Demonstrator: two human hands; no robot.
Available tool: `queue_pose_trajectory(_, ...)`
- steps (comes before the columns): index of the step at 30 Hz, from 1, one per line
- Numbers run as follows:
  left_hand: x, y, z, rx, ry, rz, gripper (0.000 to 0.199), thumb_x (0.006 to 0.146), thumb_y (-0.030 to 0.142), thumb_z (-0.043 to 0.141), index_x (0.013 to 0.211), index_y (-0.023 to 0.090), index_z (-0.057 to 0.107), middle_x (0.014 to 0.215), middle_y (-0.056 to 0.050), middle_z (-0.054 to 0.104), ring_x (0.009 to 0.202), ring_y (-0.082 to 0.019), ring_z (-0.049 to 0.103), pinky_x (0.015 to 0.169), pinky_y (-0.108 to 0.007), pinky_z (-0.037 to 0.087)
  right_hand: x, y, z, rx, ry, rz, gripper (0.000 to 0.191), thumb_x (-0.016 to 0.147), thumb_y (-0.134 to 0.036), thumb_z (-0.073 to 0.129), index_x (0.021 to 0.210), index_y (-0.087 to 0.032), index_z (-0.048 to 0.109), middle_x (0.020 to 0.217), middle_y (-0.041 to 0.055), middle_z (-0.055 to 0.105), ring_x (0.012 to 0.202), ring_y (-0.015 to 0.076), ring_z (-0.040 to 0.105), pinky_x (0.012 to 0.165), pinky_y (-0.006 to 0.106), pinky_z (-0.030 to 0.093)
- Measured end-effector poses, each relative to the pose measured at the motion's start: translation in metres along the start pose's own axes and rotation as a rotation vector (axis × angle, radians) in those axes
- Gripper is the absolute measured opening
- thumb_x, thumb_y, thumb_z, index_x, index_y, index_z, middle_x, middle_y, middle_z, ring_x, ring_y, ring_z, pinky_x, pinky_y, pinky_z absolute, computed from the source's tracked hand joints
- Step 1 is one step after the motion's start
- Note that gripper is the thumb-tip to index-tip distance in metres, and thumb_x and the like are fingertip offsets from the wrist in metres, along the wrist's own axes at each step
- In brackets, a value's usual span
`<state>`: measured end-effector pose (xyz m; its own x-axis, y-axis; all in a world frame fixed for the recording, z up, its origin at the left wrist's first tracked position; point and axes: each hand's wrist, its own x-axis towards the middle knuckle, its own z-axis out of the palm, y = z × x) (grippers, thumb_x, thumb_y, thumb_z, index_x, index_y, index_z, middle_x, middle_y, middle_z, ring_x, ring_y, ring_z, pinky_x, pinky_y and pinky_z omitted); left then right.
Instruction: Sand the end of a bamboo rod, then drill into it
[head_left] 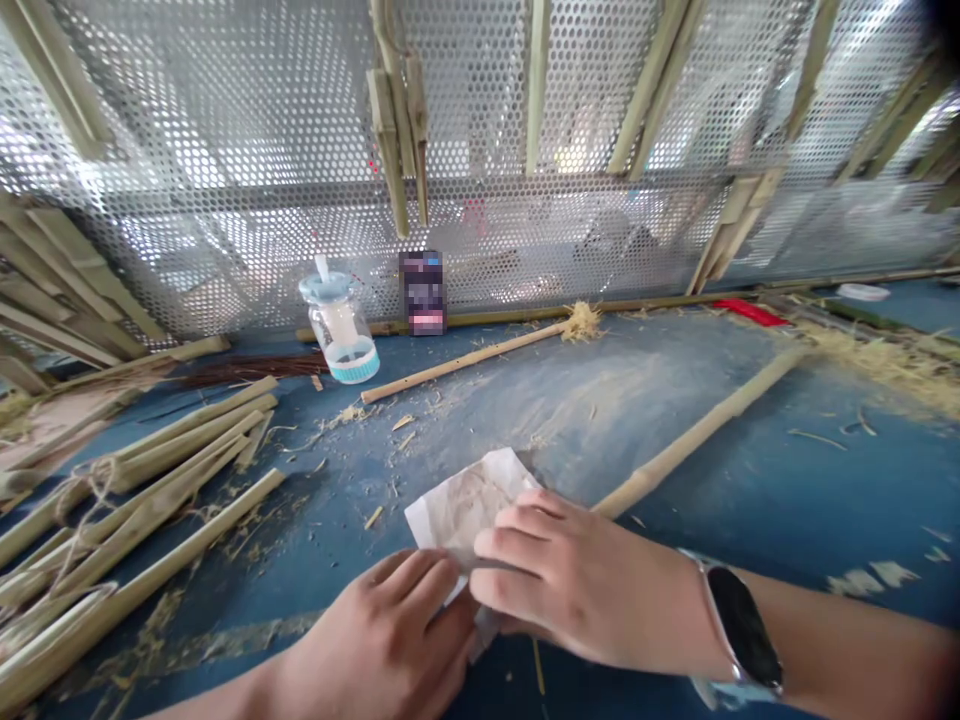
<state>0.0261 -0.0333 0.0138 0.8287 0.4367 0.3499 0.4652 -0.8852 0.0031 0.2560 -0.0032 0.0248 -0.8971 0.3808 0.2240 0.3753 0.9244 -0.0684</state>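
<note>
Both hands on a creased white paper sheet (461,505), brownish in the middle, low centre over the blue work surface (757,540). Left hand (397,630): fingers curled, gripping the sheet's near edge. Right hand (566,580): fingers bent over the sheet's right side, pinching it, knuckles up; smartwatch (744,625) on that wrist. Hands nearly touching at the fingertips. Bamboo pole (694,440) slants from behind the right hand up to the right; near end hidden, can't tell if the paper wraps it. Left: bamboo strips (191,437) tied with twine (97,485). Behind: clear jar (343,328) with blue lid and straw, phone (423,292) propped upright against a perforated metal panel (262,120). Thinner bamboo stick (472,358) lies in front of them, frayed tuft (583,322) at its right end. Far right: pale shavings (892,365) piled near a red strip (750,312).
</note>
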Motion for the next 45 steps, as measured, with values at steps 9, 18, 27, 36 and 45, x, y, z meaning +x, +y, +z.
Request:
queue_pose_trajectory(9, -0.003, 0.001, 0.001, 0.046, -0.001, -0.001, 0.029, 0.097, 0.017, 0.042, 0.114, 0.01, 0.064, 0.098, -0.007, 0.069, 0.086, -0.022, 0.067, 0.075, -0.035, 0.058, -0.007, 0.052, 0.012, -0.136, 0.036, 0.207, 0.016, 0.097, -0.033, 0.053, 0.095, -0.019, 0.061, 0.094, 0.0046, 0.062, 0.089, 0.0209, 0.054, 0.082, 0.037, 0.042)
queue_pose_trajectory(18, -0.003, 0.0, 0.002, 0.041, -0.018, 0.007, 0.028, 0.095, 0.016, 0.044, 0.114, 0.009, 0.064, 0.098, -0.009, 0.068, 0.084, -0.023, 0.066, 0.074, -0.037, 0.058, -0.008, 0.039, 0.016, -0.24, 0.08, 0.259, 0.019, 0.096, -0.016, 0.05, 0.113, -0.017, 0.058, 0.105, 0.0076, 0.06, 0.092, 0.022, 0.056, 0.081, 0.038, 0.049)
queue_pose_trajectory(27, -0.003, 0.001, 0.003, 0.041, -0.008, 0.038, 0.029, 0.094, 0.014, 0.045, 0.116, 0.007, 0.063, 0.099, -0.011, 0.067, 0.085, -0.024, 0.066, 0.071, -0.038, 0.059, 0.002, 0.059, 0.023, -0.089, 0.142, 0.284, 0.014, 0.093, -0.025, 0.059, 0.101, -0.013, 0.062, 0.1, 0.0095, 0.061, 0.096, 0.0234, 0.057, 0.088, 0.041, 0.05)
queue_pose_trajectory(36, 0.0, 0.002, 0.002, 0.091, -0.024, 0.008, 0.029, 0.093, 0.015, 0.045, 0.113, 0.01, 0.064, 0.095, -0.012, 0.069, 0.085, -0.026, 0.068, 0.07, -0.039, 0.061, 0.01, 0.017, 0.018, 0.107, 0.076, 0.148, 0.016, 0.097, -0.015, 0.049, 0.105, -0.019, 0.062, 0.101, 0.0045, 0.061, 0.095, 0.0181, 0.054, 0.089, 0.036, 0.042)
queue_pose_trajectory(45, 0.0, 0.004, 0.005, 0.168, -0.037, -0.001, 0.032, 0.095, 0.017, 0.043, 0.12, 0.01, 0.062, 0.107, -0.011, 0.07, 0.095, -0.027, 0.068, 0.08, -0.041, 0.06, 0.009, 0.06, 0.028, 0.006, 0.148, 0.279, 0.017, 0.096, -0.025, 0.054, 0.107, -0.016, 0.063, 0.102, 0.0075, 0.06, 0.098, 0.0199, 0.053, 0.089, 0.037, 0.044)
